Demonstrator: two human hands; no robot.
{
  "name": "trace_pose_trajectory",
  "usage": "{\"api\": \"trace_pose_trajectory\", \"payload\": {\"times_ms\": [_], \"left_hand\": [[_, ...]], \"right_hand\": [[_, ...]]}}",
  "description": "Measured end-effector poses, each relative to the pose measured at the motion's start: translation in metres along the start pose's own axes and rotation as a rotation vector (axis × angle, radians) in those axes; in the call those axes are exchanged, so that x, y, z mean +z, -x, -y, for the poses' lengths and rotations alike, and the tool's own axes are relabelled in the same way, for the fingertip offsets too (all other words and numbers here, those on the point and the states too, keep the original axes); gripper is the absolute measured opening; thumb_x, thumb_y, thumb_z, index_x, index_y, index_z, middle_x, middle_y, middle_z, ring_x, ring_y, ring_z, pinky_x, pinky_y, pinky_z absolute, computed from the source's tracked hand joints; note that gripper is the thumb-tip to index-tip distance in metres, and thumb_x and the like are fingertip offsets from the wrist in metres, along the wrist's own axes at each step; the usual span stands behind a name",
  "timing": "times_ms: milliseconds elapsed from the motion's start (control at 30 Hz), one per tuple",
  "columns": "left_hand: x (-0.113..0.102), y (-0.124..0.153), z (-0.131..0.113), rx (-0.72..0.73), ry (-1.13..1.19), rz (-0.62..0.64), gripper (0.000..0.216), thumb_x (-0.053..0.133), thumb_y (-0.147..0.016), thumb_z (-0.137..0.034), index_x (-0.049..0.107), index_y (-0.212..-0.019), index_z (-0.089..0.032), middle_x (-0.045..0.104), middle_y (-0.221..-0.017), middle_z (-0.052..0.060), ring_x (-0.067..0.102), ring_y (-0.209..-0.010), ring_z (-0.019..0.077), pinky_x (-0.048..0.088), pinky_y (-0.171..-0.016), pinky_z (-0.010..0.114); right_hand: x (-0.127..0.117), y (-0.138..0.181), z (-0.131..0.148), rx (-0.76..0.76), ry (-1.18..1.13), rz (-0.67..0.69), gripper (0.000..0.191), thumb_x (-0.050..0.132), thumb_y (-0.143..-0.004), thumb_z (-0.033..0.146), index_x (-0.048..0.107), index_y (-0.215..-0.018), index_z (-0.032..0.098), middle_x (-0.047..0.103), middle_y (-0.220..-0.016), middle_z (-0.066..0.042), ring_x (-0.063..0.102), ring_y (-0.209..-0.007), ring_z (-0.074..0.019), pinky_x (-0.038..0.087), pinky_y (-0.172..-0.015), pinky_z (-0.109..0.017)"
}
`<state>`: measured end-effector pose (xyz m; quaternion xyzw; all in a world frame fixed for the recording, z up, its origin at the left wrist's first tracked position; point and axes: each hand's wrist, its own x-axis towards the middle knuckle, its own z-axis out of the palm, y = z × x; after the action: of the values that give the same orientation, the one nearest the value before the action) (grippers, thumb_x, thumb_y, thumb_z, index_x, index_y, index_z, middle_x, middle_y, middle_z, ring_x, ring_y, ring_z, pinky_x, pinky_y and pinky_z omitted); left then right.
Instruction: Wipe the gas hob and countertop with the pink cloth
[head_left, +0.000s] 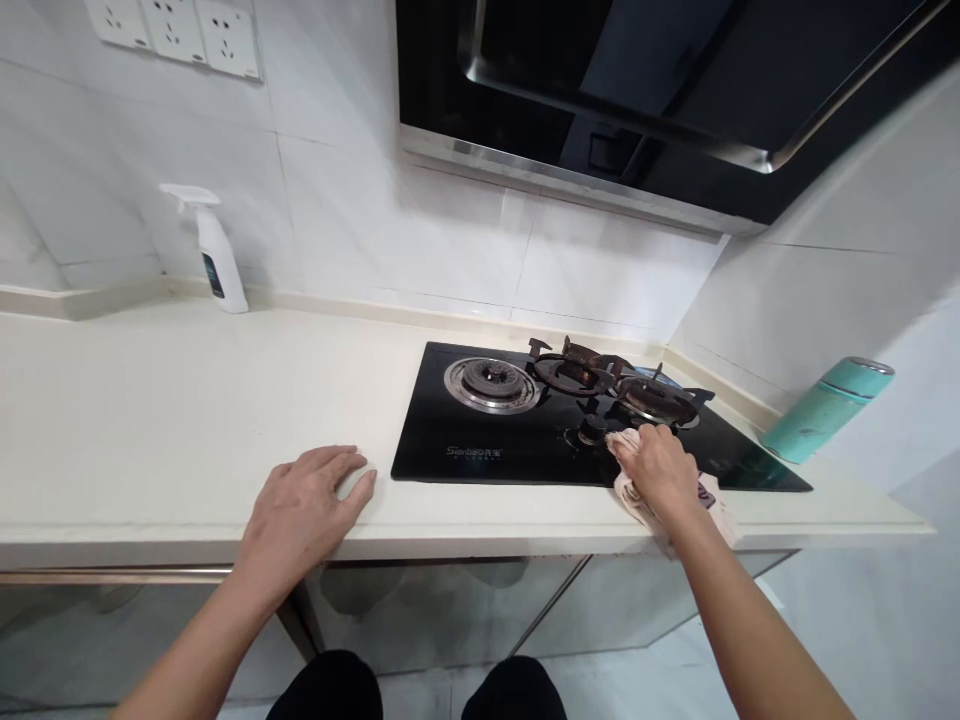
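My right hand (660, 470) is closed on a pale pink cloth (634, 500), pressed to the front of the black glass gas stove (427, 440). A stove knob (592, 430) sits just left of the cloth. Part of the cloth hangs toward the counter edge, with a dark printed patch on it. My left hand (307, 505) rests with fingers stretched out on the cream countertop (150, 420), left of the stove, holding nothing. The left burner (493, 384) has no pan support on it. Two dark pan supports (574, 372) lie around the middle and right of the stove.
A white spray bottle (217, 255) stands against the wall at the back left. A turquoise flask (825, 410) is at the right end of the counter. Overhead hangs a black range hood (525, 110). Sockets (176, 30) are on the tiled wall.
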<state>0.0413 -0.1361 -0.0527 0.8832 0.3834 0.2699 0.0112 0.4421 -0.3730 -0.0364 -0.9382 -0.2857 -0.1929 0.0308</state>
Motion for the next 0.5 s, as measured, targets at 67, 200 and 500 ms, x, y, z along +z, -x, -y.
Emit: {"api": "trace_pose_trajectory", "payload": {"times_ms": [67, 200, 500], "left_hand": [[0.001, 0.0, -0.001, -0.005, 0.001, -0.008, 0.042, 0.046, -0.098, -0.049, 0.076, -0.112, -0.025, 0.074, -0.13, 0.006, 0.064, -0.126, 0.0303, 0.045, -0.103, 0.045], [0.004, 0.001, 0.0, 0.001, -0.015, -0.016, 0.04, 0.045, -0.099, -0.048, 0.075, -0.113, -0.025, 0.074, -0.13, 0.006, 0.063, -0.127, 0.0285, 0.045, -0.102, 0.042], [0.005, 0.0, 0.002, 0.019, -0.039, -0.003, 0.043, 0.044, -0.098, -0.05, 0.074, -0.116, -0.026, 0.074, -0.131, 0.006, 0.062, -0.129, 0.0293, 0.045, -0.103, 0.044]], "right_hand": [[0.0, 0.0, -0.004, 0.006, -0.025, 0.001, 0.04, 0.043, -0.102, 0.052, 0.062, -0.111, 0.018, 0.062, -0.117, -0.016, 0.061, -0.11, -0.0326, 0.047, -0.083, -0.041], [0.001, 0.012, -0.02, -0.121, -0.192, 0.059, 0.047, 0.049, -0.096, 0.053, 0.06, -0.127, 0.02, 0.062, -0.126, -0.015, 0.057, -0.121, -0.0328, 0.047, -0.097, -0.042], [0.022, 0.044, -0.068, -0.118, -0.108, 0.012, 0.053, 0.037, -0.101, 0.054, 0.053, -0.15, 0.041, 0.049, -0.139, -0.014, 0.05, -0.124, -0.0383, 0.045, -0.1, -0.056]]}}
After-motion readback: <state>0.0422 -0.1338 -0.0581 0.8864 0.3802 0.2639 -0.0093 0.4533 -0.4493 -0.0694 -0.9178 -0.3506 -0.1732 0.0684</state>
